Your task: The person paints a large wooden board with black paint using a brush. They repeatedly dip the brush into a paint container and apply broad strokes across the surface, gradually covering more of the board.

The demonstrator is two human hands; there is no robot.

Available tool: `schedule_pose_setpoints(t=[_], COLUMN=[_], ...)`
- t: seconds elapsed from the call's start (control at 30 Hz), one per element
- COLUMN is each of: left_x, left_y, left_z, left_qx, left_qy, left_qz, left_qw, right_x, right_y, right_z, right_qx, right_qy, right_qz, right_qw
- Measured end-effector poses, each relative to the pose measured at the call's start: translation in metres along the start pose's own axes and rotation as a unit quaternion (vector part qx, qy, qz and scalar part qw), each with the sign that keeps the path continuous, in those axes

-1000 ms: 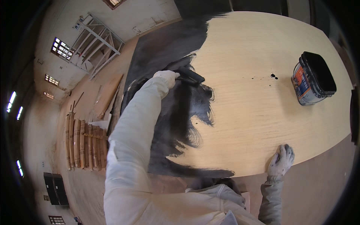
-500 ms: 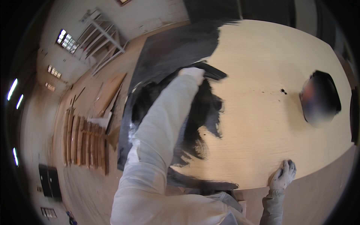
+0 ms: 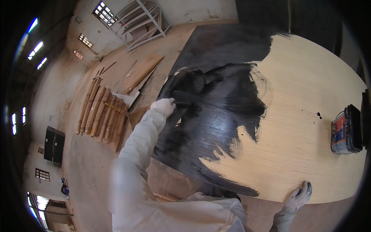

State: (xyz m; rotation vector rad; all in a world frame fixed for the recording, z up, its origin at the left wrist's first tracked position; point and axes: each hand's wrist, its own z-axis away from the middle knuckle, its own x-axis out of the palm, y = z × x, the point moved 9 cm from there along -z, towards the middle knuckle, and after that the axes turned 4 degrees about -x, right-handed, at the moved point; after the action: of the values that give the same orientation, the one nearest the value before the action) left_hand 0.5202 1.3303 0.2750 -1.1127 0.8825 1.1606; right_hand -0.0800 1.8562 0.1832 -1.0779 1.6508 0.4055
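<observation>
L hand (image 3: 164, 106) gloved, fist closed on black brush (image 3: 184, 98), bristles on wet black patch of plywood board (image 3: 309, 127). R hand (image 3: 298, 196) flat, fingers spread, on board's near edge. Paint tin (image 3: 345, 129) far R.

Dusty concrete floor (image 3: 89, 162), stacked wooden planks (image 3: 102, 114), small bright windows (image 3: 102, 7)

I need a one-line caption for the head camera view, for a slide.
Gloved left hand spreads black paint with a brush across a plywood panel; gloved right hand rests on its edge, paint can nearby.
</observation>
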Motion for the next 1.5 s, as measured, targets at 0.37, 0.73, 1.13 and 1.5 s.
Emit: schedule_pose_setpoints(t=[0.37,0.73,1.13,1.5], left_x=[-0.015,-0.003,-0.038,-0.046], left_y=[-0.066,-0.100,-0.058,-0.008], left_z=[-0.081,-0.105,-0.186,-0.186], left_qx=[0.040,0.141,0.200,0.250], left_qy=[0.011,-0.009,0.030,0.037], left_qz=[-0.006,-0.072,-0.069,-0.066], left_qw=[0.999,0.987,0.977,0.965], right_x=[0.034,0.035,0.035,0.032], right_y=[0.041,0.054,0.055,0.062], right_z=[0.008,0.010,0.006,0.012], right_qx=[0.062,0.130,0.139,0.129], right_qy=[-0.010,-0.030,-0.019,-0.013], right_qz=[0.122,0.122,0.132,0.156], right_qw=[0.991,0.984,0.981,0.979])
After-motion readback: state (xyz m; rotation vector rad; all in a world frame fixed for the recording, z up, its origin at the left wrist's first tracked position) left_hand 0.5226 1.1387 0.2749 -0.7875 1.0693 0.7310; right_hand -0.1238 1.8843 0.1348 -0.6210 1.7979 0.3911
